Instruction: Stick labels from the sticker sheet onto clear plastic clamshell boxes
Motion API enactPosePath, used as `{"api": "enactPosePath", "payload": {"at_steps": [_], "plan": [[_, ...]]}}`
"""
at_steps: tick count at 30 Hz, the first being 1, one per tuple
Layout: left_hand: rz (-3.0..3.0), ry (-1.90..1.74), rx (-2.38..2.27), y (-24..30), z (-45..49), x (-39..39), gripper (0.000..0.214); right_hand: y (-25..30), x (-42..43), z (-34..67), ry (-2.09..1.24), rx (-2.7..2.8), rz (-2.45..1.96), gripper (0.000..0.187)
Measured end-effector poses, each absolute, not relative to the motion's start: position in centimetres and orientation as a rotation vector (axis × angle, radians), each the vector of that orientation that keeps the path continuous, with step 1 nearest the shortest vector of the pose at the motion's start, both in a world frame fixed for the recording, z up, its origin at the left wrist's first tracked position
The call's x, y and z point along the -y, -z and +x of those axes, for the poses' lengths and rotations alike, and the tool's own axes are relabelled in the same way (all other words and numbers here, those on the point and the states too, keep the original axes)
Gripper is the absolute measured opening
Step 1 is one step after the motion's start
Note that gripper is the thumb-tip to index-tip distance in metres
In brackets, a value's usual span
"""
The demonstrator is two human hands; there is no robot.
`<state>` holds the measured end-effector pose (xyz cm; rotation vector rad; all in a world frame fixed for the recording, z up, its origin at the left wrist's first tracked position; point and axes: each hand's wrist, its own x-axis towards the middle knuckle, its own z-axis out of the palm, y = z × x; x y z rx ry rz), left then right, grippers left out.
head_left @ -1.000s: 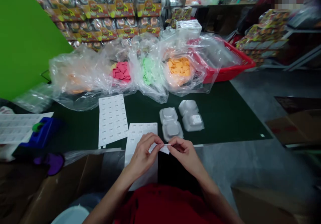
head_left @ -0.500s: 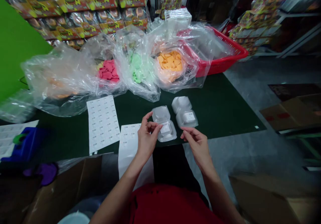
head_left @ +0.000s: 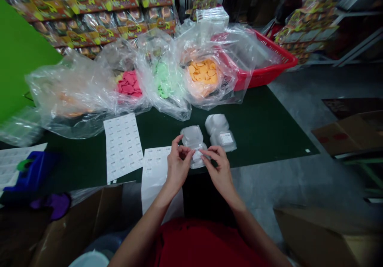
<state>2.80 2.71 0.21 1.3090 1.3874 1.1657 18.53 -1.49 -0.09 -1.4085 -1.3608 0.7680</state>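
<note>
Just above the near lid of a clear plastic clamshell box (head_left: 193,134), my left hand (head_left: 178,163) pinches the left edge of a small white label (head_left: 196,155). From the other side, the thumb and fingers of my right hand (head_left: 218,167) close at the label's right edge. Whether the label touches the box, I cannot tell. A second clamshell box (head_left: 218,122) stands just to the right, with a white label on its near half. By my left wrist a partly used label sheet (head_left: 155,175) hangs over the table edge; a fuller label sheet (head_left: 123,147) lies left of it.
Along the back of the green table (head_left: 263,127) lie plastic bags with pink pieces (head_left: 130,84), green pieces (head_left: 162,79) and orange pieces (head_left: 204,73). A red basket (head_left: 260,77) stands behind right, a blue tape dispenser (head_left: 31,171) at left. Packaged burger toys (head_left: 116,0) are stacked behind.
My right hand has moved left, from beside the right clamshell box to the label at my left fingertips. My left hand has stayed nearly in place.
</note>
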Motion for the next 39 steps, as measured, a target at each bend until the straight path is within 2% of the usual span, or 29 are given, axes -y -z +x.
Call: {"api": "enactPosePath", "payload": {"at_steps": [5, 9, 12, 13, 16, 18, 30, 32, 36, 39], "plan": [[1.512, -1.135, -1.41, -0.2, 3.0, -2.3, 0.045, 1.0, 1.5, 18.3, -0.676, 1.463, -1.441, 0.022], [1.537, -1.258, -1.562, 0.4, 2.7, -2.4, 0.063, 0.9, 1.6, 18.2, -0.641, 1.483, -1.46, 0.021], [1.431, -1.29, -1.572, 1.2, 1.6, -2.2, 0.057, 0.5, 1.3, 17.5, -0.58, 1.488, -1.512, 0.023], [1.404, -1.284, -1.563, 1.4, 1.2, -1.9, 0.051, 0.4, 1.2, 17.0, -0.554, 1.502, -1.545, 0.029], [1.374, -1.235, -1.557, 2.1, 0.0, -0.7, 0.041, 0.4, 0.8, 15.4, -0.51, 1.595, -1.648, 0.071], [1.371, -1.2, -1.564, 2.5, -0.7, 0.2, 0.038, 0.7, 0.6, 14.6, -0.536, 1.635, -1.684, 0.083], [1.47, -1.233, -1.526, 2.6, -1.1, 1.0, 0.021, 0.2, 0.3, 16.8, -0.967, 1.169, -1.407, 0.079], [1.516, -1.276, -1.517, 2.1, -1.1, 0.8, 0.02, -0.2, 0.1, 18.0, -0.883, 1.122, -1.39, 0.078], [1.57, -1.313, -1.543, 1.5, -1.7, 0.4, 0.02, -0.3, -1.0, 21.5, -0.36, 1.256, -1.566, 0.07], [1.592, -1.304, -1.559, 1.7, -2.3, 0.4, 0.02, 1.2, -2.6, 23.8, -0.26, 1.448, -1.704, 0.063]]}}
